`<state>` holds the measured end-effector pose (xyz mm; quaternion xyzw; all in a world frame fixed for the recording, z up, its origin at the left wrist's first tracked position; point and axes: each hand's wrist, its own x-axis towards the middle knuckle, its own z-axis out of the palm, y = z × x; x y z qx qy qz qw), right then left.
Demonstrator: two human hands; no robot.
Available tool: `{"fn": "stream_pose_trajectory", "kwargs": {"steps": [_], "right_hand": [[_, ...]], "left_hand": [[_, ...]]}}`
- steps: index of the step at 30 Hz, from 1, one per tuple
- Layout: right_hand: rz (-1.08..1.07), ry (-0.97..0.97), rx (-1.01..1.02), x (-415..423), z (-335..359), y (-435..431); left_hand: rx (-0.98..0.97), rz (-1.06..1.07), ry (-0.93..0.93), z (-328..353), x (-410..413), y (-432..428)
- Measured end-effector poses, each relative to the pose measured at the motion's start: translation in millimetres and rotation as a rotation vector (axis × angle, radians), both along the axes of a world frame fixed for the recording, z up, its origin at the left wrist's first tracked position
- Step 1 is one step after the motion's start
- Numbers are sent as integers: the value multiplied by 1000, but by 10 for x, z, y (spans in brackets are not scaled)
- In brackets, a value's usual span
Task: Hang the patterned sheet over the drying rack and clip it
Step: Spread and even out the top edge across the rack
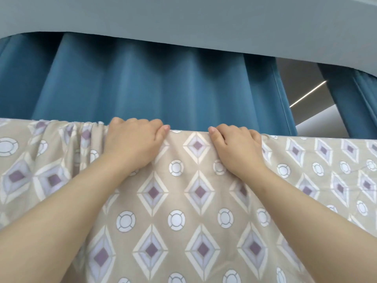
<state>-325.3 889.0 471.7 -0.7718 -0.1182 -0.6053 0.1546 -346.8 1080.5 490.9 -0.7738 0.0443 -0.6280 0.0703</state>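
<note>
The patterned sheet [195, 201] hangs draped across the view, its top fold running left to right. The left hand [132, 141] and right hand [236, 146] both grip that top edge, fingers curled over it, near each other. A blue curtain [142, 82] hangs beyond.

You've got a patterned sheet [195, 193]: thin matt cloth, gathered at upper left; curtain [142, 82] behind: heavier matt fabric w/ soft sheen.
</note>
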Motion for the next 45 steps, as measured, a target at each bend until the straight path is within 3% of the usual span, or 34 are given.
{"fn": "stream_pose_trajectory", "kwargs": {"steps": [13, 18, 21, 23, 25, 29, 33, 38, 45], "right_hand": [[70, -29, -138, -104, 88, 573], [4, -12, -40, -92, 84, 501], [53, -39, -122, -132, 49, 754], [118, -55, -228, -123, 6, 932], [143, -54, -212, -104, 3, 1023], [141, -44, -137, -99, 14, 1172], [175, -44, -171, -186, 12, 1452], [161, -34, -97, -244, 71, 1657], [16, 3, -56, -239, 86, 1890]], "left_hand": [[-128, 67, -27, 0, -194, 262], [-178, 123, -46, -42, -240, 389], [-140, 47, 25, -30, -199, 328], [-149, -98, 74, -20, -233, 387], [-228, -257, 58, -40, -322, 551], [-321, -232, -38, -148, -421, 1048], [-300, -86, -37, -187, -413, 1517], [-235, -201, -41, -154, -445, 1812], [-120, -97, -19, -35, -337, 2019]]}}
